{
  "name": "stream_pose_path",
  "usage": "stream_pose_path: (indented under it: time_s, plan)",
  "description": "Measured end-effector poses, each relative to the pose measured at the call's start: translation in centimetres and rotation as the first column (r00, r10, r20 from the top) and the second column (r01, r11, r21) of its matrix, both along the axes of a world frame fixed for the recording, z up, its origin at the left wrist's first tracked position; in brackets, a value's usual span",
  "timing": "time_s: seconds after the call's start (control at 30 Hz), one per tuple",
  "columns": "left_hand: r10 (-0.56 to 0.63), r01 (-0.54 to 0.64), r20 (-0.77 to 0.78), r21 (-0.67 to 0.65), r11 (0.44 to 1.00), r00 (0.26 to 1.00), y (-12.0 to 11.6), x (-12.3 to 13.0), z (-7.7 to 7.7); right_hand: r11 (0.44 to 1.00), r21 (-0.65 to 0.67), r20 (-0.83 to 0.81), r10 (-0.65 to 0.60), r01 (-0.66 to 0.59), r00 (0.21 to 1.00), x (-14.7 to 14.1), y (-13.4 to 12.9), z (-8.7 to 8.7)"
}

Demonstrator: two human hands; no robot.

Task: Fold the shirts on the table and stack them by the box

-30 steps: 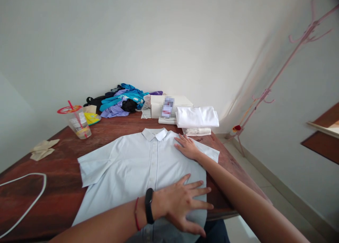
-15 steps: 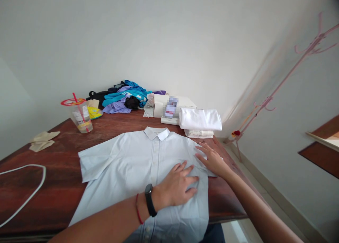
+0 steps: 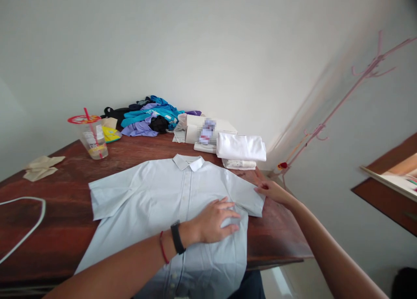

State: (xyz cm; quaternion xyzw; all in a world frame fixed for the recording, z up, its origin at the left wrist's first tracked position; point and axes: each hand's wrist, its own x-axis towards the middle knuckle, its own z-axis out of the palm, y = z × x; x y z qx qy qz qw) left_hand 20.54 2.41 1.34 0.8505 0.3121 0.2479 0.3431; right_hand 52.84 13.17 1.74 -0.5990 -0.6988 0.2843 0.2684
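Note:
A white short-sleeved button-up shirt [image 3: 163, 199] lies spread front-up on the wooden table, its collar toward the wall and its lower part hanging at the near edge. My left hand [image 3: 216, 223], with a black band on the wrist, rests flat on the shirt's right-hand side, fingers spread. At the cuff of the right-hand sleeve, my right hand [image 3: 272, 191] pinches the fabric's outer corner between thumb and fingers. That sleeve lies flat and angled outward. The opposite sleeve is also spread out.
Folded white cloths [image 3: 241, 147] sit behind the shirt, beside a white box [image 3: 192, 129]. A clothes heap [image 3: 153, 116], a plastic cup with a straw [image 3: 93, 138], a beige cloth [image 3: 42, 167] and a white cable [image 3: 41, 216] lie leftward. A pink coat rack [image 3: 345, 90] stands right.
My right hand has moved from lying open on the sleeve to its outer cuff, where it now pinches. The sleeve is straighter. My left hand stays on the shirt. The view shifted slightly.

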Motion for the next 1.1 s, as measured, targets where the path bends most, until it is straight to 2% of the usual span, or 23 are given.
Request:
stream_pose_path:
  time_s: [0.07,0.13,0.17,0.23,0.3,0.33,0.43,0.57,0.7,0.77,0.83,0.93,1.0,1.1]
  plan:
    - [0.05,-0.017,0.213,-0.155,0.988,0.976,0.6,0.2,0.0,0.997,-0.072,-0.172,0.013,-0.026,0.985,-0.6,-0.5,1.0]
    - [0.153,0.005,0.389,-0.376,0.927,0.908,1.3,0.2,0.1,0.989,-0.147,-0.36,-0.03,-0.025,0.933,-1.4,-0.8,2.1]
    - [0.222,0.038,0.451,-0.498,0.866,0.864,1.6,0.1,0.1,0.986,-0.165,-0.441,-0.062,-0.013,0.895,-1.9,-1.0,2.7]
    - [0.367,0.146,0.525,-0.702,0.697,0.768,2.3,-0.3,0.4,0.988,-0.153,-0.562,-0.094,0.009,0.822,-3.1,-1.0,3.9]
    - [0.504,0.259,0.545,-0.808,0.53,0.67,2.9,-0.8,0.8,0.993,-0.118,-0.639,-0.071,-0.006,0.766,-4.8,-0.9,5.0]
    - [0.558,0.305,0.542,-0.831,0.464,0.629,3.1,-1.0,1.0,0.994,-0.11,-0.662,-0.054,-0.025,0.747,-5.8,-0.8,5.6]
    - [0.649,0.383,0.518,-0.854,0.353,0.557,3.7,-1.7,1.7,0.989,-0.123,-0.679,-0.027,-0.077,0.734,-9.4,-0.4,7.2]
    - [0.669,0.449,0.521,-0.842,0.299,0.53,4.1,-2.2,2.0,0.972,-0.182,-0.667,-0.008,-0.152,0.745,-15.1,0.2,8.4]
    - [0.605,0.512,0.608,-0.783,0.352,0.515,4.1,-2.3,2.1,0.95,-0.25,-0.659,-0.026,-0.187,0.751,-20.3,1.1,7.7]
    - [0.597,0.497,0.619,-0.779,0.383,0.51,4.1,-2.3,2.2,0.942,-0.279,-0.661,-0.049,-0.184,0.748,-22.1,1.7,6.9]
    - [0.649,0.424,0.563,-0.822,0.38,0.511,4.1,-2.3,2.1,0.933,-0.312,-0.66,-0.077,-0.178,0.747,-23.3,2.3,5.9]
    - [0.759,0.316,0.433,-0.897,0.309,0.486,4.4,-2.2,1.9,0.914,-0.366,-0.648,-0.116,-0.175,0.752,-24.2,2.9,4.6]
    - [0.799,0.304,0.389,-0.914,0.271,0.459,4.6,-2.2,1.6,0.908,-0.385,-0.63,-0.128,-0.166,0.766,-24.3,3.0,4.1]
    - [0.794,0.329,0.404,-0.904,0.271,0.455,4.8,-2.1,1.2,0.918,-0.377,-0.594,-0.135,-0.126,0.793,-23.9,2.8,3.8]
